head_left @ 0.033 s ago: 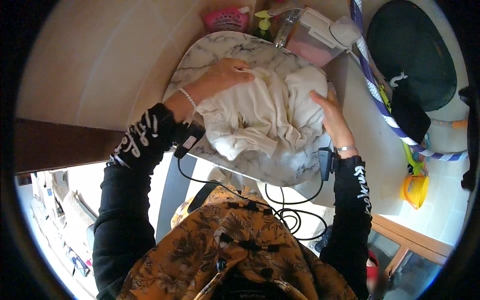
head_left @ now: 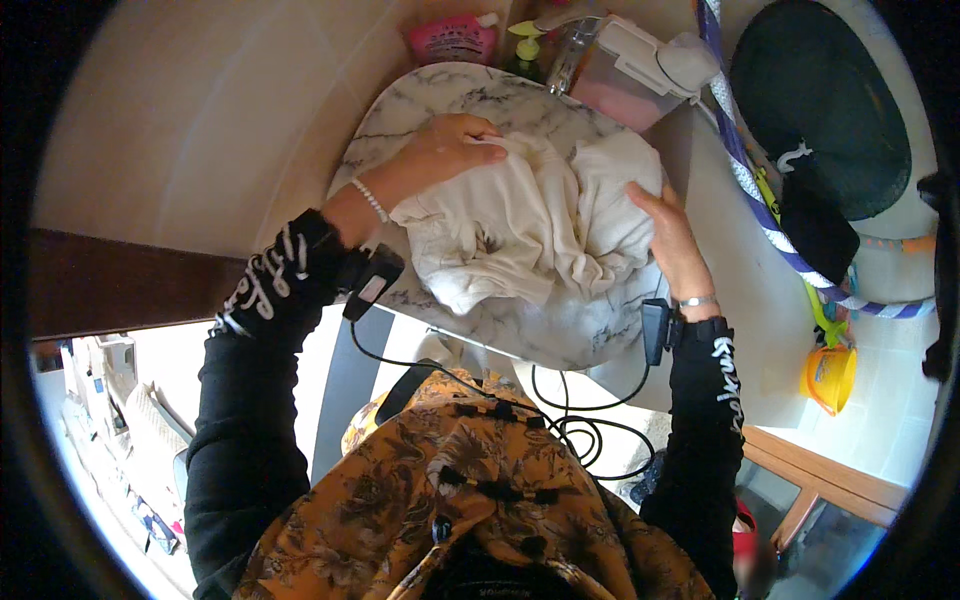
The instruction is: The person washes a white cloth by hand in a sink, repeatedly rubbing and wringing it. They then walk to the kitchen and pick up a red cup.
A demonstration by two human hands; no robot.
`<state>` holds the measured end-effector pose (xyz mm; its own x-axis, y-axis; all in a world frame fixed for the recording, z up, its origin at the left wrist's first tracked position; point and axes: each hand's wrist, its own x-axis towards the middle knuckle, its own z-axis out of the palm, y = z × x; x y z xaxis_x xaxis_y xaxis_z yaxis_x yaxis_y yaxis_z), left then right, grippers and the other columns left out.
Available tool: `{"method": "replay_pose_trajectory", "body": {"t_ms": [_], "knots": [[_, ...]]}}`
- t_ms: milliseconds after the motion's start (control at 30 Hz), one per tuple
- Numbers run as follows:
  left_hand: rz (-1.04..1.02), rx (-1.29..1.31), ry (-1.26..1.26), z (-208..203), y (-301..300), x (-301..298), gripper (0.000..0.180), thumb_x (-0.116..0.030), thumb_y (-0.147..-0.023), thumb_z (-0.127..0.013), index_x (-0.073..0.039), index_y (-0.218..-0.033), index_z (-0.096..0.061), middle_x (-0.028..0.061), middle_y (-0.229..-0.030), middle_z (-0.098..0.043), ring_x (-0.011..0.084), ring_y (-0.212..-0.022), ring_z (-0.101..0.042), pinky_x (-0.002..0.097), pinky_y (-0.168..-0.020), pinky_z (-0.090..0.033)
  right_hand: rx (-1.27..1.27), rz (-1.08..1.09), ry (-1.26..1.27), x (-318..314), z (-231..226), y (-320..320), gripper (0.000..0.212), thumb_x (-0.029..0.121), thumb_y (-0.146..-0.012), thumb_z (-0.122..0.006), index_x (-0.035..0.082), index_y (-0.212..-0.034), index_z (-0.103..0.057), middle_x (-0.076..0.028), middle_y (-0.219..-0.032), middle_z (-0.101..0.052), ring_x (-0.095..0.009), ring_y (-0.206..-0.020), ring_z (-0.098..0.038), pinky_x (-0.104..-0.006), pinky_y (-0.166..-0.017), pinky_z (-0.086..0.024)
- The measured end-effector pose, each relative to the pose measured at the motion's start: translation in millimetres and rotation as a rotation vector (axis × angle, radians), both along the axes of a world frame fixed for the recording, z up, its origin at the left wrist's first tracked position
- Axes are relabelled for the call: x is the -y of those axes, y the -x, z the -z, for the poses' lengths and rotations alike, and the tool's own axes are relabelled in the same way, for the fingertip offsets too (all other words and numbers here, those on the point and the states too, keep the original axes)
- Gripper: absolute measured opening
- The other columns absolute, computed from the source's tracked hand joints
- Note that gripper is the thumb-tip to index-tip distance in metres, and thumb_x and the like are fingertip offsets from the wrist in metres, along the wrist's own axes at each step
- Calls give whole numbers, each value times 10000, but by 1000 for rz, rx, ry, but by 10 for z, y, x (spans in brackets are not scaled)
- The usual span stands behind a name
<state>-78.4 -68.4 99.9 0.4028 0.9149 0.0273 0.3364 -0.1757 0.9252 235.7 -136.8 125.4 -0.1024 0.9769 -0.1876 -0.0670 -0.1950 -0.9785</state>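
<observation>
A crumpled white cloth (head_left: 530,225), seemingly a garment, lies in loose folds on a rounded board with a white-and-grey marble pattern (head_left: 420,100). My left hand (head_left: 458,145) reaches across its far left part and pinches the far edge between thumb and fingers. At the right side, my right hand (head_left: 678,240) grips the cloth's edge, thumb on top; its other fingers are mostly hidden behind the fabric. A small dark spot shows among the folds near the middle. Both my wrists carry black devices with cables.
Behind the board stand a pink pouch (head_left: 453,40), a green pump bottle (head_left: 526,52) and a clear lidded container (head_left: 630,75). To the right are a purple-and-white hoop (head_left: 745,170), a dark round mesh item (head_left: 825,110) and a yellow bucket (head_left: 829,380). Cables (head_left: 590,440) loop below the board.
My right hand and the cloth's right edge have shifted slightly to the right. My left wrist has moved a little to the left. Both hands keep hold of the cloth.
</observation>
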Motion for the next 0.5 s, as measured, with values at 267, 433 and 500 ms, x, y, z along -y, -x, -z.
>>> {"method": "replay_pose_trajectory", "body": {"t_ms": [267,433,500], "knots": [[369,-344,-478,0,253,546,292,-329,-787,-692,-50,-867,-666,136,-1155,-555,287,-952,-584,416,-781,-475,307,-183,0,641,40,45,557,330,-855,-676,24,-1273,-472,-119,-1280,-485,-207,-1176,-464,-340,-955,-414],[497,-551,-588,316,136,893,359,-357,-755,-687,-12,-853,-673,220,-1265,-448,378,-1089,-488,459,-877,-433,840,-241,-264,952,529,400,468,351,-793,-699,135,-1176,-538,-164,-1425,-267,-378,-1318,-282,-492,-1068,-280],[487,-483,-552,407,89,918,382,-379,-754,-667,-11,-855,-676,227,-1208,-468,387,-1076,-475,479,-886,-414,1017,-225,-379,1020,720,555,480,323,-771,-702,149,-1176,-513,-152,-1431,-267,-385,-1315,-274,-510,-1069,-265]]}}
